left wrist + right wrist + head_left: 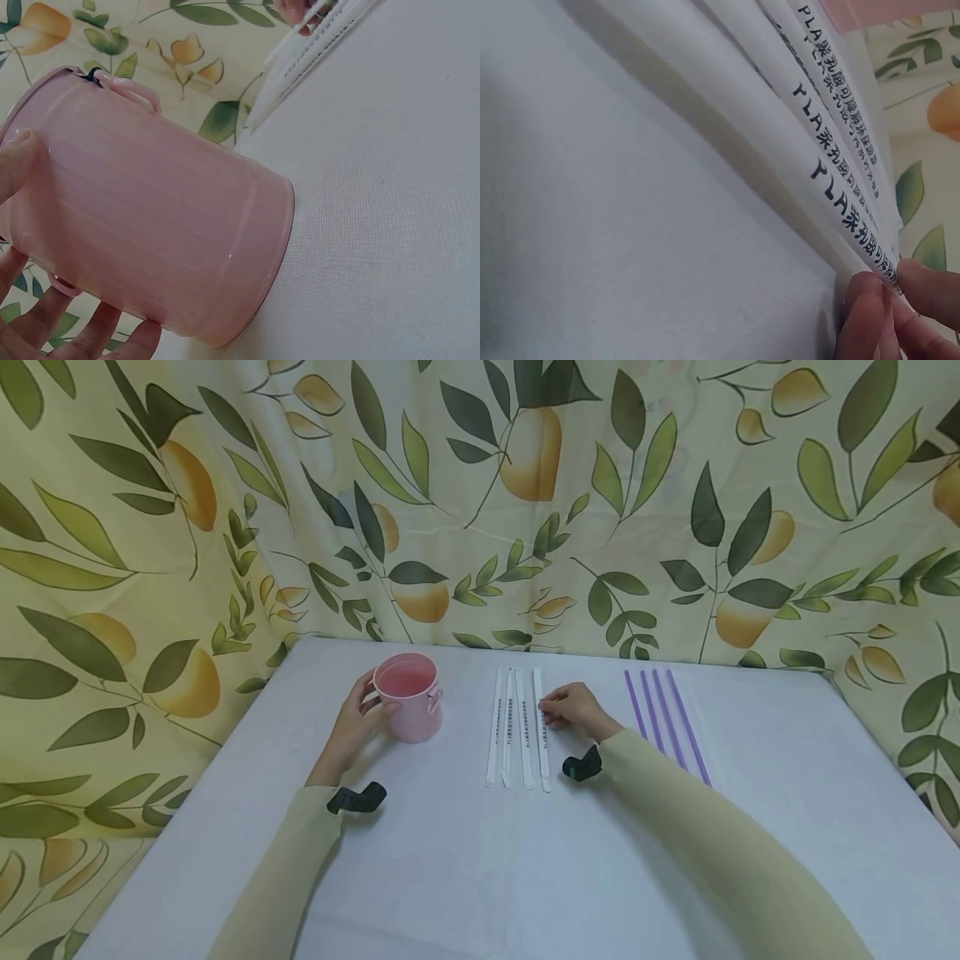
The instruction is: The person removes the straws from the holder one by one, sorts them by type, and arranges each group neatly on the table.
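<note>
A small pink bucket (417, 717) stands upright on the table, left of centre in the head view. My left hand (352, 727) grips it from the left, thumb on the near side near the rim and fingers round the far side; the left wrist view shows thumb and fingers spread about its wall (165, 202). Several white paper-wrapped straws (508, 727) with black print lie side by side to the right of the bucket. The rightmost wrapped straw (810, 165) is pinched near its far end between the thumb and fingers of my right hand (576, 707).
Several purple straws (678, 727) lie in a slanted row right of my right hand, partly behind the right sleeve (690, 810). A white cloth covers the table (435, 877). A curtain with a leaf-and-fruit print (480, 552) hangs along the back and left edges.
</note>
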`<action>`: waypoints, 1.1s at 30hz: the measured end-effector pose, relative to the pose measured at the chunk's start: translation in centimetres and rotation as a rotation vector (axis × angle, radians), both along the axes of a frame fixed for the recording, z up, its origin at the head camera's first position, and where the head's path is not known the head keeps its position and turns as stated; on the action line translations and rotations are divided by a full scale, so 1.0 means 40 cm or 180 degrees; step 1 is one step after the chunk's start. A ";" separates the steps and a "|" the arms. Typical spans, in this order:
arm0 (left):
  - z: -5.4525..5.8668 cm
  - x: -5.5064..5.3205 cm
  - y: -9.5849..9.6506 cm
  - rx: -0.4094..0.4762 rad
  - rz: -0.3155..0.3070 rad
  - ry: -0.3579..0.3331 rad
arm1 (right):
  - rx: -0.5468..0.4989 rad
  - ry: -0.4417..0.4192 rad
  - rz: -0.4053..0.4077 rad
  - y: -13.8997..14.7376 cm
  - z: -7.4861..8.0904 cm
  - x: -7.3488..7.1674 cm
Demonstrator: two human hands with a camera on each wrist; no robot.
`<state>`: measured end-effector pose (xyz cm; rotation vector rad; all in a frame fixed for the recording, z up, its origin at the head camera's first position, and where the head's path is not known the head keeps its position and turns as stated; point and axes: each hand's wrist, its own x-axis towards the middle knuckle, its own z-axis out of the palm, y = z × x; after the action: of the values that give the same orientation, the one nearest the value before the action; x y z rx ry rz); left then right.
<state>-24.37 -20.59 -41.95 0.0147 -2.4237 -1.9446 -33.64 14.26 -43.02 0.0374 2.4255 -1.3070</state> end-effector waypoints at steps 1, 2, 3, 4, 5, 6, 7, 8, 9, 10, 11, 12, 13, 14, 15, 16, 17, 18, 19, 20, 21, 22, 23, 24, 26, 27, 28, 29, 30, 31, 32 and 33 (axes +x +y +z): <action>-0.001 0.000 0.000 0.0000 0.0004 -0.0001 | 0.0012 0.0009 -0.0010 -0.001 -0.001 0.000; -0.002 -0.001 0.000 0.0005 0.0005 -0.0001 | 0.0023 0.0016 -0.0028 -0.002 -0.003 0.000; -0.003 -0.002 0.000 0.0004 0.0006 -0.0005 | 0.0038 0.0018 -0.0058 -0.003 -0.004 0.000; -0.003 -0.003 0.000 0.0004 0.0004 0.0000 | 0.0052 0.0027 -0.0082 -0.004 -0.005 0.000; -0.003 -0.003 0.001 0.0004 0.0004 0.0000 | 0.0059 0.0030 -0.0109 -0.005 -0.007 0.000; -0.004 -0.004 0.001 0.0004 0.0002 0.0004 | 0.0064 0.0033 -0.0139 -0.007 -0.007 0.000; -0.004 -0.004 0.001 0.0008 -0.0001 0.0013 | 0.0075 0.0039 -0.0164 -0.008 -0.008 0.000; -0.004 -0.005 0.001 0.0005 0.0000 0.0014 | 0.0086 0.0046 -0.0188 -0.009 -0.008 0.000; -0.004 -0.005 0.001 0.0003 0.0002 0.0014 | 0.0091 0.0053 -0.0203 -0.009 -0.008 0.000; -0.004 -0.005 0.002 -0.0001 0.0002 0.0020 | 0.0091 0.0056 -0.0226 -0.010 -0.008 0.000; -0.004 -0.006 0.003 -0.0012 0.0006 0.0016 | 0.0087 0.0058 -0.0246 -0.011 -0.008 0.000; -0.004 -0.006 0.003 -0.0015 0.0010 0.0011 | 0.0094 0.0063 -0.0255 -0.011 -0.009 0.000; -0.003 -0.006 0.004 -0.0017 0.0014 0.0006 | 0.0108 0.0067 -0.0255 -0.012 -0.009 -0.001; -0.003 -0.006 0.005 -0.0021 0.0019 -0.0004 | 0.0124 0.0070 -0.0256 -0.012 -0.009 0.000; -0.004 -0.006 0.005 -0.0025 0.0023 -0.0009 | 0.0141 0.0074 -0.0258 -0.012 -0.009 0.001; -0.004 -0.007 0.006 -0.0030 0.0022 -0.0011 | 0.0159 0.0073 -0.0266 -0.012 -0.009 0.002; -0.004 -0.007 0.006 -0.0036 0.0022 -0.0018 | 0.0176 0.0078 -0.0268 -0.012 -0.009 0.002; -0.004 -0.007 0.006 -0.0036 0.0021 -0.0018 | 0.0196 0.0079 -0.0272 -0.012 -0.009 0.002; -0.005 -0.008 0.007 -0.0037 0.0017 -0.0007 | 0.0211 0.0081 -0.0276 -0.011 -0.009 0.003; -0.005 -0.009 0.007 -0.0043 0.0014 -0.0002 | 0.0222 0.0086 -0.0278 -0.010 -0.009 0.003; -0.005 -0.009 0.008 -0.0044 0.0009 0.0007 | 0.0218 0.0087 -0.0282 -0.009 -0.009 0.002; -0.005 -0.009 0.008 -0.0044 0.0003 0.0012 | 0.0208 0.0086 -0.0282 -0.009 -0.010 0.002; -0.005 -0.010 0.008 -0.0043 -0.0001 0.0018 | 0.0196 0.0087 -0.0290 -0.008 -0.010 0.001; -0.005 -0.010 0.009 -0.0043 -0.0008 0.0028 | 0.0176 0.0084 -0.0281 -0.006 -0.010 0.001; -0.004 -0.011 0.008 -0.0050 -0.0016 0.0030 | 0.0121 0.0069 -0.0263 -0.003 -0.009 0.002; -0.003 -0.011 0.008 -0.0059 -0.0016 0.0037 | 0.0085 0.0055 -0.0255 -0.001 -0.008 0.003; -0.003 -0.012 0.008 -0.0072 -0.0018 0.0041 | 0.0044 0.0053 -0.0230 0.001 -0.007 0.004; -0.003 -0.012 0.007 -0.0076 -0.0021 0.0055 | -0.0001 0.0045 -0.0202 0.005 -0.008 0.004; -0.003 -0.013 0.007 -0.0082 -0.0023 0.0068 | -0.0040 0.0036 -0.0164 0.008 -0.006 0.006; -0.003 -0.013 0.006 -0.0092 -0.0020 0.0080 | -0.0086 0.0046 -0.0121 0.011 -0.005 0.007; -0.003 -0.013 0.005 -0.0096 -0.0013 0.0090 | -0.0134 0.0052 -0.0079 0.015 -0.004 0.009; -0.003 -0.013 0.004 -0.0100 -0.0014 0.0100 | -0.0180 0.0064 -0.0035 0.020 -0.004 0.010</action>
<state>-24.90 -20.42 -42.06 -0.0217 -2.4362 -1.8936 -33.24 15.04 -43.18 0.0223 2.4068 -1.3866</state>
